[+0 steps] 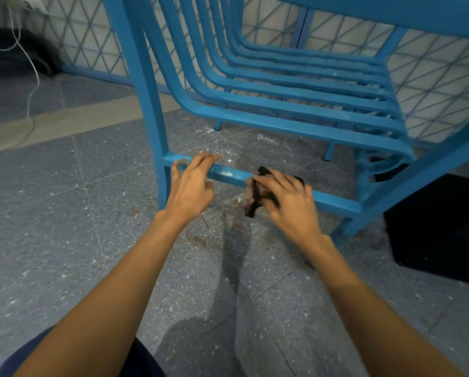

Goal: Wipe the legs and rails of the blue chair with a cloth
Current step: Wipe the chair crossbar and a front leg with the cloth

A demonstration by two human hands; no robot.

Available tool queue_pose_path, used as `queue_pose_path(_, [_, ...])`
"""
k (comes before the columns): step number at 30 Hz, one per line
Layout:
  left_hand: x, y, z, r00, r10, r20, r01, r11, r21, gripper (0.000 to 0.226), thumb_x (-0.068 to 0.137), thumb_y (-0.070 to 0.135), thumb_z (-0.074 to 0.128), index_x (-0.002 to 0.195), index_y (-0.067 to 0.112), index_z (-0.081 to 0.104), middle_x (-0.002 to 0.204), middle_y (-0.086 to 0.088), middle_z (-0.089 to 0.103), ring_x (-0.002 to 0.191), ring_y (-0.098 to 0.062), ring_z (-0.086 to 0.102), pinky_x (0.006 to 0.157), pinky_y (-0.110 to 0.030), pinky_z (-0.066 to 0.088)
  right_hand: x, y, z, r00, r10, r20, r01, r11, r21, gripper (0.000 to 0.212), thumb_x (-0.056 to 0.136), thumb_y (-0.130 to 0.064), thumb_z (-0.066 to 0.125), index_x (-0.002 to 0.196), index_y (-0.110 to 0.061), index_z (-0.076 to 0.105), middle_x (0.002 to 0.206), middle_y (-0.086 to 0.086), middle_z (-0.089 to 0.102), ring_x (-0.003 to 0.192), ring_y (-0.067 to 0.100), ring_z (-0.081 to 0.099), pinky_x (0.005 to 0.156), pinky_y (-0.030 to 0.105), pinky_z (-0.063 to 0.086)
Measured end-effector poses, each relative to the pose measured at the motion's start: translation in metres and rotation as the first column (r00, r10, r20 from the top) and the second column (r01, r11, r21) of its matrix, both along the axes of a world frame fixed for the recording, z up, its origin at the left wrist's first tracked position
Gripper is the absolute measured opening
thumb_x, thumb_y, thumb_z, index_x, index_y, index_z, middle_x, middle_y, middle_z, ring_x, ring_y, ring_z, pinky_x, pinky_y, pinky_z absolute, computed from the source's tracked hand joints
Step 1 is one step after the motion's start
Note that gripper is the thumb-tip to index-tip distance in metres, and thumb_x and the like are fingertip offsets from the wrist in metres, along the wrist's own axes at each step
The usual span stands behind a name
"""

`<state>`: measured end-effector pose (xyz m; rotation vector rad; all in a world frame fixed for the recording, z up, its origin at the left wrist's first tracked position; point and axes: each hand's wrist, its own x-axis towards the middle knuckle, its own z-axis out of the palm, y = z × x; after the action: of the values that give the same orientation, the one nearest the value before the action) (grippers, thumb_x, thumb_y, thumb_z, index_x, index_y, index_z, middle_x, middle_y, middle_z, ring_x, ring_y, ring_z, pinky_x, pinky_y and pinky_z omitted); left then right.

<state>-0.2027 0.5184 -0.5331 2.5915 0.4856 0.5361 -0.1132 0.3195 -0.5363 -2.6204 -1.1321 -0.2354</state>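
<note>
On the speckled floor (64, 213) stands the blue chair (282, 104). Just beside its front leg (149, 104), a person's left hand (191, 189) lays loose, straight fingers over the low rail (227, 174). Further right, the right hand (290, 202) clutches a dark cloth (255, 197) against that rail. A black box (440, 227) sits far right.

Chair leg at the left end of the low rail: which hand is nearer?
Left. The left hand rests on the rail just beside that leg; the right hand holds the cloth farther along the rail.
</note>
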Motion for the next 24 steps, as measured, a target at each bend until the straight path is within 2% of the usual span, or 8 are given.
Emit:
queue_pose_path(4, [-0.004, 0.007, -0.003, 1.0, 0.008, 0.024, -0.008, 1.0, -0.01, 0.062, 0.077, -0.005, 0.051, 0.135, 0.018, 0.047, 0.137, 0.002, 0.048, 0.131, -0.021, 0.042, 0.112, -0.062, 0.014, 0.011, -0.025, 0.006, 0.995, -0.081, -0.056, 0.084, 0.995, 0.06, 0.043, 0.089, -0.045, 0.051, 0.13, -0.034, 0.052, 0.137, -0.003, 0.054, 0.121, 0.028, 0.05, 0.098, 0.042, 0.033])
queue_pose_path(8, [-0.006, 0.011, -0.004, 0.997, 0.017, 0.079, -0.011, 0.998, -0.068, 0.061, 0.078, -0.008, 0.05, 0.134, 0.016, 0.048, 0.133, -0.003, 0.052, 0.127, -0.024, 0.046, 0.109, -0.058, 0.026, 0.006, 0.019, 0.016, 0.977, -0.178, -0.122, 0.17, 0.983, -0.072, 0.04, 0.095, -0.052, 0.035, 0.117, -0.023, 0.052, 0.126, 0.008, 0.06, 0.115, 0.031, 0.052, 0.098, 0.046, 0.031])
queue_pose_path(11, [-0.002, 0.005, -0.001, 0.986, 0.0, 0.169, 0.021, 0.992, -0.121, 0.057, 0.078, -0.007, 0.043, 0.131, 0.011, 0.052, 0.128, -0.01, 0.055, 0.121, -0.029, 0.051, 0.106, -0.052, 0.036, -0.005, 0.058, 0.014, 0.99, -0.091, -0.112, 0.072, 0.984, -0.165, 0.047, 0.096, -0.05, 0.031, 0.134, -0.025, 0.041, 0.137, 0.01, 0.051, 0.121, 0.034, 0.046, 0.101, 0.048, 0.028])
queue_pose_path(13, [0.002, -0.009, 0.005, 0.982, -0.015, 0.191, 0.04, 0.991, -0.126, 0.05, 0.081, -0.003, 0.041, 0.127, 0.008, 0.054, 0.126, -0.011, 0.057, 0.117, -0.03, 0.053, 0.104, -0.049, 0.038, -0.005, 0.069, 0.017, 0.978, -0.07, -0.197, 0.036, 0.985, -0.17, 0.052, 0.096, -0.041, 0.033, 0.146, -0.026, 0.029, 0.143, 0.011, 0.045, 0.127, 0.035, 0.042, 0.105, 0.048, 0.024])
queue_pose_path(15, [0.005, -0.026, 0.007, 0.982, -0.097, 0.159, 0.106, 0.993, -0.045, 0.041, 0.086, 0.004, 0.041, 0.125, 0.008, 0.055, 0.125, -0.01, 0.058, 0.117, -0.03, 0.053, 0.105, -0.049, 0.036, 0.002, 0.064, 0.026, 0.896, -0.029, -0.443, 0.053, 0.998, 0.043, 0.051, 0.097, -0.027, 0.036, 0.147, -0.024, 0.028, 0.142, 0.011, 0.047, 0.129, 0.031, 0.043, 0.109, 0.045, 0.026])
queue_pose_path(17, [0.007, -0.045, 0.001, 0.98, -0.19, 0.054, 0.183, 0.977, 0.107, 0.039, 0.093, 0.02, 0.04, 0.129, 0.01, 0.052, 0.132, -0.009, 0.054, 0.127, -0.026, 0.047, 0.113, -0.051, 0.025, 0.009, 0.047, 0.037, 0.771, 0.078, -0.632, 0.172, 0.93, 0.325, 0.046, 0.096, -0.012, 0.038, 0.141, -0.021, 0.04, 0.136, 0.006, 0.053, 0.125, 0.022, 0.048, 0.104, 0.034, 0.036])
queue_pose_path(20, [0.02, -0.063, -0.008, 0.982, -0.161, -0.096, 0.179, 0.96, 0.215, 0.065, 0.09, 0.053, 0.022, 0.135, 0.012, 0.047, 0.143, -0.01, 0.044, 0.138, -0.024, 0.033, 0.117, -0.05, 0.012, 0.019, 0.021, 0.046, 0.789, 0.067, -0.61, 0.263, 0.862, 0.434, 0.043, 0.091, 0.003, 0.04, 0.126, -0.016, 0.054, 0.12, 0.004, 0.062, 0.108, 0.009, 0.054, 0.086, 0.017, 0.04])
queue_pose_path(24, [0.05, -0.077, -0.009, 0.971, -0.043, -0.235, 0.108, 0.957, 0.271, 0.085, 0.08, 0.072, 0.008, 0.127, 0.018, 0.052, 0.134, -0.007, 0.051, 0.133, -0.025, 0.035, 0.111, -0.057, 0.012, 0.031, 0.001, 0.04, 0.83, -0.041, -0.556, 0.313, 0.86, 0.403, 0.036, 0.088, 0.005, 0.043, 0.115, -0.011, 0.062, 0.108, 0.004, 0.065, 0.103, 0.011, 0.059, 0.079, 0.009, 0.037])
